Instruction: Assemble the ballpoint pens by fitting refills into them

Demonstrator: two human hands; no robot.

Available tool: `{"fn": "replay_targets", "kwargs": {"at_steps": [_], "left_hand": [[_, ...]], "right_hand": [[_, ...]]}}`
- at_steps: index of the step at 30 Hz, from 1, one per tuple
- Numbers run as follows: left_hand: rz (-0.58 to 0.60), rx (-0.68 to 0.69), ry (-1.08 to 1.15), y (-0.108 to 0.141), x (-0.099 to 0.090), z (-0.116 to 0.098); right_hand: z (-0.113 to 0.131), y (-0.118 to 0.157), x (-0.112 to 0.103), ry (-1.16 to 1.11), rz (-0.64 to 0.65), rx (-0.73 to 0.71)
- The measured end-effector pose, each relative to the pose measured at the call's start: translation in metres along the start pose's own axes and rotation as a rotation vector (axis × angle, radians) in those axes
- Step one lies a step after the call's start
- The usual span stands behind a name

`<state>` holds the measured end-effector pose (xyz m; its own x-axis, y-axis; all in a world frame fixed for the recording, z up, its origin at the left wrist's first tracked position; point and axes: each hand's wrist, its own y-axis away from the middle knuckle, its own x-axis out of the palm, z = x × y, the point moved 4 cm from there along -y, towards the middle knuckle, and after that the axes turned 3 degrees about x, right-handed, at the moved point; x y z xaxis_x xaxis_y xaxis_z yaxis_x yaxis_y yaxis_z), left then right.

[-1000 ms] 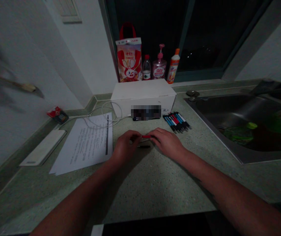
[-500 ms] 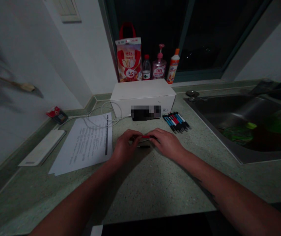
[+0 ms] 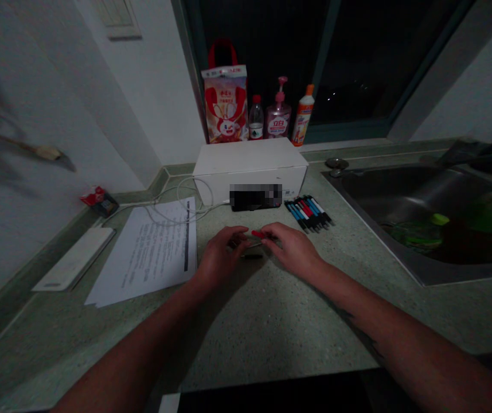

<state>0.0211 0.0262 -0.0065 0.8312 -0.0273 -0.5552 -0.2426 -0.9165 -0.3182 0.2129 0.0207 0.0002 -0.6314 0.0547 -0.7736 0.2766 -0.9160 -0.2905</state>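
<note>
My right hand pinches a short red pen barrel between thumb and fingertips, its left end sticking out toward the other hand. My left hand is curled just left of it, with thumb and forefinger tips a little apart; whatever lies inside the curl is too dark to make out. A thin pale strip shows between the two thumbs; I cannot tell whether it is held or lying down. Close below, a small black pen part rests on the counter.
Several pens lie side by side to the right, near the steel sink. A phone leans against a white box. Printed sheets, a white power bank and a cable are on the left.
The red barrel's left end has come away from my left fingertips and now tilts slightly upward in my right hand. My left thumb and forefinger have parted a little.
</note>
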Motion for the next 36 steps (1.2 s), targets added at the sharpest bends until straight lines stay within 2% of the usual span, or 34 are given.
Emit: {"fn": "replay_targets", "kwargs": {"at_steps": [4,7,14,20,25,30,36], "left_hand": [[0.089,0.057,-0.259,-0.001,0.004,0.005],[0.167,0.090,-0.398,-0.001,0.007,0.007],[0.190,0.065,-0.449,-0.003,0.008,0.006],[0.124,0.075,-0.435,-0.005,0.006,0.008],[0.054,0.031,-0.458,-0.008,-0.005,0.003],[-0.038,0.121,-0.378,-0.008,-0.017,-0.012],[-0.066,0.148,-0.367,-0.006,-0.018,-0.009]], "right_hand": [[-0.009,-0.002,-0.004,-0.103,-0.131,0.099],[-0.013,-0.003,-0.005,-0.131,-0.167,0.129],[-0.013,-0.002,-0.003,-0.036,-0.146,0.126],[-0.015,-0.002,-0.008,0.115,-0.148,0.157],[-0.018,-0.003,-0.017,0.243,-0.168,0.185],[-0.019,-0.003,-0.020,0.315,-0.182,0.189],[-0.016,-0.003,-0.017,0.311,-0.166,0.139]]}}
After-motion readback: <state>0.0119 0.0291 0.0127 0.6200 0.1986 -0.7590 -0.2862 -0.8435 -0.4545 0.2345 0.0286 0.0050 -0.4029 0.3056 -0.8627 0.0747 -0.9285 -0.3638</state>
